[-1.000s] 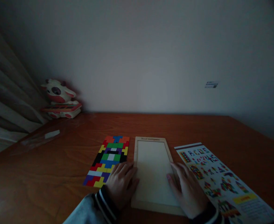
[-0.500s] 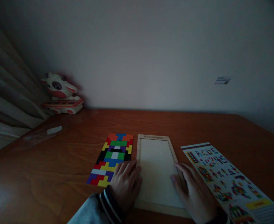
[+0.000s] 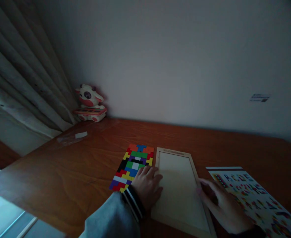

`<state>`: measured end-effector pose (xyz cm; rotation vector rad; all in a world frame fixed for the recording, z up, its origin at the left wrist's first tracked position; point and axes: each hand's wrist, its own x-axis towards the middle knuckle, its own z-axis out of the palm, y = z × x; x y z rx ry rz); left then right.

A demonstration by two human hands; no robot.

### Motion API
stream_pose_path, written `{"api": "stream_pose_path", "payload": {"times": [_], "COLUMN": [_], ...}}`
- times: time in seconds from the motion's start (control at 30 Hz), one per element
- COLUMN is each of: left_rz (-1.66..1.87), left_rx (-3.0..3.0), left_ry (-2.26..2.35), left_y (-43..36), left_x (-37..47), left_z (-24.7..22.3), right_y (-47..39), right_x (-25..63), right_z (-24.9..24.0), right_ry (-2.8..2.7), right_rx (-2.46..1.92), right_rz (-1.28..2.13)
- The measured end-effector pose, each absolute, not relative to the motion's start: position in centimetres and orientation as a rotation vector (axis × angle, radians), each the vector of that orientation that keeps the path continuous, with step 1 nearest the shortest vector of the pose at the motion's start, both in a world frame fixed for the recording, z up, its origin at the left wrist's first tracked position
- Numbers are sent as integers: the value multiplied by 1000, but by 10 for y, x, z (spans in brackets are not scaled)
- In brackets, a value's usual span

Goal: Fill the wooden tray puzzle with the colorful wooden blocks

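Note:
A shallow wooden tray [image 3: 177, 191] with a raised frame lies on the table between my hands, its floor bare. My left hand [image 3: 147, 185] rests over the tray's left rim, palm down and fingers slightly spread. On the other side my right hand [image 3: 222, 205] touches the right rim with thumb and index fingertip, its fingers loosely curved and a gap showing between them. Left of the tray, flat coloured puzzle blocks [image 3: 132, 162] sit fitted together in a rectangle, the near right part hidden by my left hand. A printed pattern sheet [image 3: 249, 185] lies partly behind my right hand.
A toy cow with a keyboard [image 3: 90, 104] stands in the far left corner beside the curtain [image 3: 31, 72]. A white strip [image 3: 81, 135] is stuck to the wooden table [image 3: 86, 162]. The wall [image 3: 172, 66] runs along the back and bears a small label [image 3: 259, 98].
My view has turned left and tilted, so things sit further right. My right thumb has drawn back from the tray's floor to its rim. My left hand stays at the left rim.

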<state>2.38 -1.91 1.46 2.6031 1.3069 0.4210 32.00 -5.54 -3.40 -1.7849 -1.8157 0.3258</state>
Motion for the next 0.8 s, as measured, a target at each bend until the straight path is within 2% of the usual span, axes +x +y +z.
{"api": "stream_pose_path", "payload": {"times": [0.13,0.27,0.53,0.8], "left_rz": [248,332,466,255], "left_rx": [2699,2752,2824,2772], "left_ry": [1244,1368,1291,1186], "left_y": [8,17,20,5], "left_x": [20,8,-38,-27], "left_z": [29,30,23,31], "right_y": [-48,-47,-53,-62], "right_x": [328,324,306,304], "right_z": [-16,-8,-16,-29], "right_ry": [-1778,-1691,-1259,-1071], "right_rx": [-1760,-1725,-1594,-1622], "right_rz": [454,418,714,772]}}
